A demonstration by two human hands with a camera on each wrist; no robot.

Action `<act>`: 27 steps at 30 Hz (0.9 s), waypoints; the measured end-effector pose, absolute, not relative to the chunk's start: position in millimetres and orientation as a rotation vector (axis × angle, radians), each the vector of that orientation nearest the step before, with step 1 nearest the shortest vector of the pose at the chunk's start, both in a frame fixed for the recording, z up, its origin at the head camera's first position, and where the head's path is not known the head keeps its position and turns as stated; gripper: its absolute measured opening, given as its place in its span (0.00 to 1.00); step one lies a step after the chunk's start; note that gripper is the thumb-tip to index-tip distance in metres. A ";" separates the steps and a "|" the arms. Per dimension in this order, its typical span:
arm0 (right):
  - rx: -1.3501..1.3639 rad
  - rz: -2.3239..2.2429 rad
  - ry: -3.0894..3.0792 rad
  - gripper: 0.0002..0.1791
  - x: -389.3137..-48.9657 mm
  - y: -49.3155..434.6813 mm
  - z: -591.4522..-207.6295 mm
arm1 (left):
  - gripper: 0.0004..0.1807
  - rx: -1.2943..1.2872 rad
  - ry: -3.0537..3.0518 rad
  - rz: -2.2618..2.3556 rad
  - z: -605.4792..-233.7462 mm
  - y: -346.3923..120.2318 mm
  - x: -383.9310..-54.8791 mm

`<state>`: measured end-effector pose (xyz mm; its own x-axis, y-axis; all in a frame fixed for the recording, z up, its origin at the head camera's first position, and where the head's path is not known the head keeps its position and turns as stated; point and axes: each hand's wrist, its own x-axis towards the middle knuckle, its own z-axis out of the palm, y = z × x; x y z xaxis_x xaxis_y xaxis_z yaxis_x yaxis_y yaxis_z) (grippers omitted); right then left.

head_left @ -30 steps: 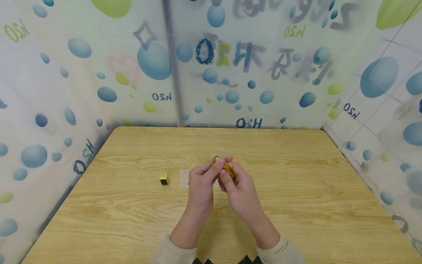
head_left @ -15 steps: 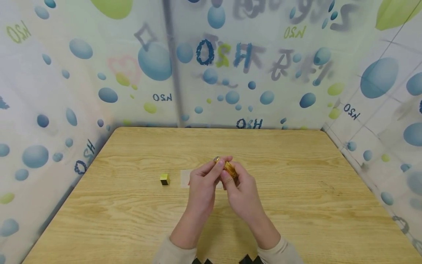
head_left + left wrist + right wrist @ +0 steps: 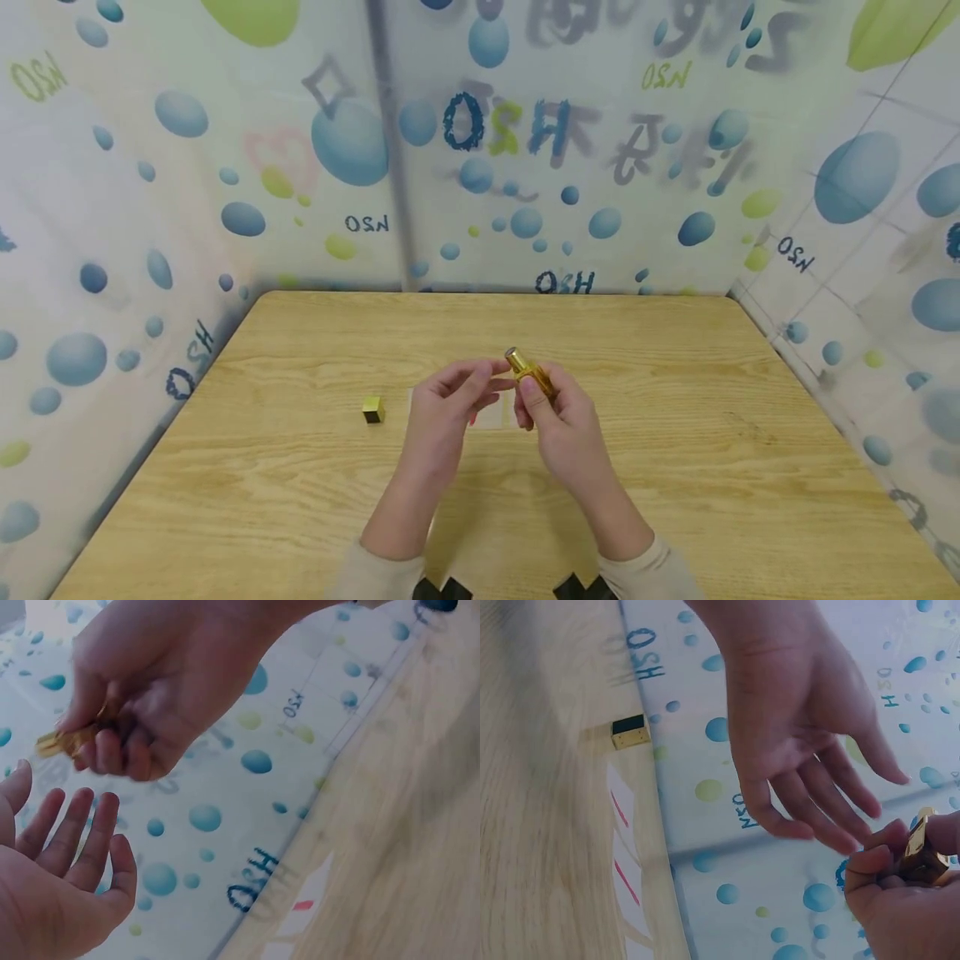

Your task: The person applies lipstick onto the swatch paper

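Observation:
A shiny gold lipstick tube (image 3: 534, 377), its narrower round end pointing up and left, is held above the table by my right hand (image 3: 564, 429). The thumb presses its near side, and curled fingers hide part of its body. My left hand (image 3: 441, 421) is just left of it, fingers loosely spread and holding nothing. In the right wrist view a gap shows between those fingers and the gold tube (image 3: 924, 862). A small gold block with a black face (image 3: 372, 409) sits on the table to the left.
White paper strips (image 3: 627, 889) with red strokes lie on the wooden table (image 3: 675, 467), partly behind my hands in the head view. A wall covering printed with blue and green drops (image 3: 480, 233) stands along the table's back and sides.
Both hands had their fingers on the lipstick; the left hand has now let go and moved left. My right hand has shifted slightly right with the lipstick, showing more of it.

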<state>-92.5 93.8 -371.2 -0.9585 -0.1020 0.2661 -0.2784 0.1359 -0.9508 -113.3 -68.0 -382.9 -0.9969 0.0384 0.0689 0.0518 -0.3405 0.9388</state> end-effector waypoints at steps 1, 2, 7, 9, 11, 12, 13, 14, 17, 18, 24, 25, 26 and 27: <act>0.375 1.963 -2.255 0.09 -92.9 94.7 -370.3 | 0.10 -0.116 -1.812 -2.548 -382.3 -73.0 -114.4; 0.370 1.979 -2.250 0.09 -93.4 95.6 -369.6 | 0.11 -0.111 -1.819 -2.531 -381.2 -78.2 -115.7; 0.359 1.975 -2.248 0.10 -94.1 99.1 -368.7 | 0.07 -0.065 -1.827 -2.444 -373.6 -106.7 -121.8; 0.355 1.982 -2.241 0.10 -94.3 99.8 -368.8 | 0.06 -0.034 -1.845 -2.407 -371.5 -118.7 -123.7; 0.354 1.993 -2.237 0.10 -93.9 100.1 -368.2 | 0.07 0.003 -1.871 -2.374 -370.4 -130.4 -124.9; 0.353 1.999 -2.237 0.10 -93.8 100.2 -368.0 | 0.07 0.021 -1.885 -2.358 -370.0 -136.1 -125.5; 0.351 2.005 -2.237 0.10 -93.7 100.3 -367.7 | 0.08 0.044 -1.901 -2.340 -369.6 -141.7 -125.9; 0.347 2.009 -2.239 0.11 -93.5 100.4 -367.2 | 0.09 0.067 -1.920 -2.318 -369.2 -147.0 -126.2; 0.330 2.011 -2.247 0.11 -93.3 100.6 -366.3 | 0.14 0.146 -2.043 -2.199 -369.3 -163.1 -127.1; 0.322 2.009 -2.246 0.11 -93.5 100.7 -366.1 | 0.16 0.171 -2.109 -2.133 -369.8 -168.5 -127.4; 0.285 2.020 -2.212 0.12 -93.8 100.6 -365.5 | 0.22 0.138 -2.514 -1.681 -379.2 -202.5 -130.1; 0.285 2.024 -2.206 0.12 -93.7 100.5 -365.5 | 0.23 0.110 -2.556 -1.630 -381.7 -207.7 -130.5; 0.288 2.027 -2.200 0.12 -93.7 100.5 -365.6 | 0.23 0.087 -2.590 -1.592 -384.2 -212.4 -130.9; 0.290 2.027 -2.199 0.12 -93.6 100.4 -365.7 | 0.24 0.066 -2.621 -1.564 -386.7 -216.9 -131.1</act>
<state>-93.6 100.4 -365.7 -0.9720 -0.0482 0.2299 -0.2331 0.0756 -0.9695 -131.1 -216.9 -386.7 -0.9951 -0.0824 0.0540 0.0085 0.4750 0.8800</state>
